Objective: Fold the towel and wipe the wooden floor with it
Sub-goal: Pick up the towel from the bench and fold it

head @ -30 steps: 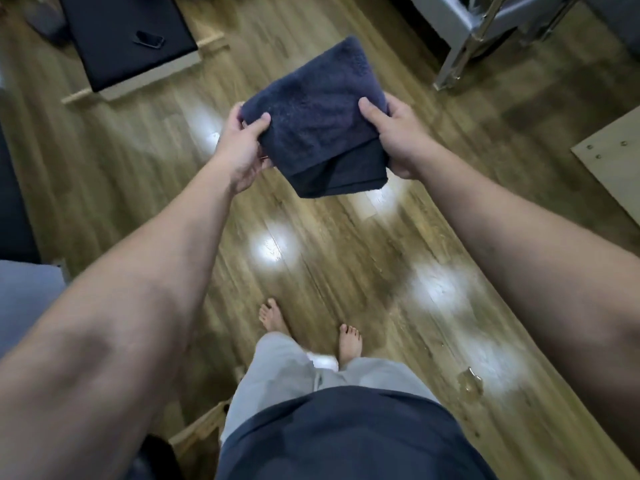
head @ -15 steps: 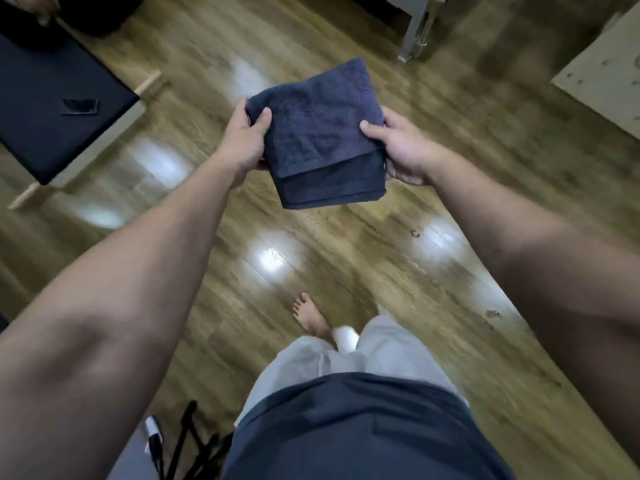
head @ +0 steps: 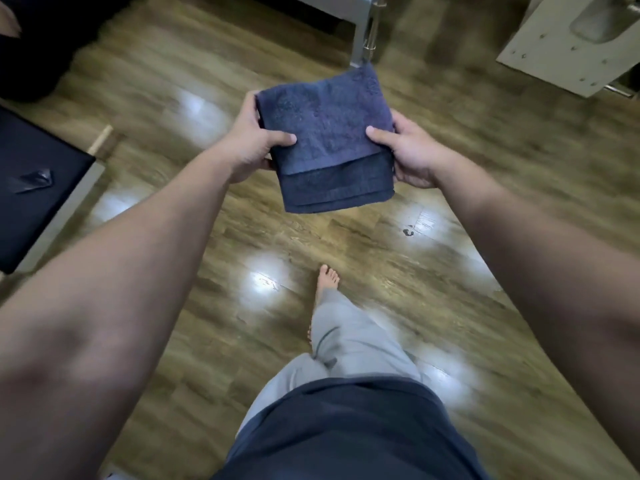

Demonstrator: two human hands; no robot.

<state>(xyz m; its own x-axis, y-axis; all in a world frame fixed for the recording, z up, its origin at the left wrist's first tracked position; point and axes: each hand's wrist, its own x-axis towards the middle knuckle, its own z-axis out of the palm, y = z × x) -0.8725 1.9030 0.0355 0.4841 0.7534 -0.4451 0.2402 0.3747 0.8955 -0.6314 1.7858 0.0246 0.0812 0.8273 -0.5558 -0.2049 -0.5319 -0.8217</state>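
Head view, read outward from the towel (head: 325, 140) as landmark. Far to its left, a dark flat panel (head: 38, 188) with a pale edge lies on the wooden floor (head: 502, 174), and a small dark object (head: 33, 180) rests on that panel; what it is cannot be told through the blur. Your left hand (head: 247, 147) pinches the towel's left edge, thumb laid across the top face and fingers curled out of sight beneath. The towel itself is dark blue, folded into a thick square with a lower layer showing along its near edge, and you hold it in the air above the floor, well apart from the boards. Your right hand (head: 410, 154) pinches the right edge in the same way, thumb on top, fingers tucked under. Beyond the towel's far corner stands a grey metal leg (head: 362, 36). Up and to the right of the towel sits a pale board (head: 557, 46) dotted with screw heads. Below the towel, one bare foot (head: 327, 278) is planted on the floor, with a grey trouser leg (head: 349, 337) above it.
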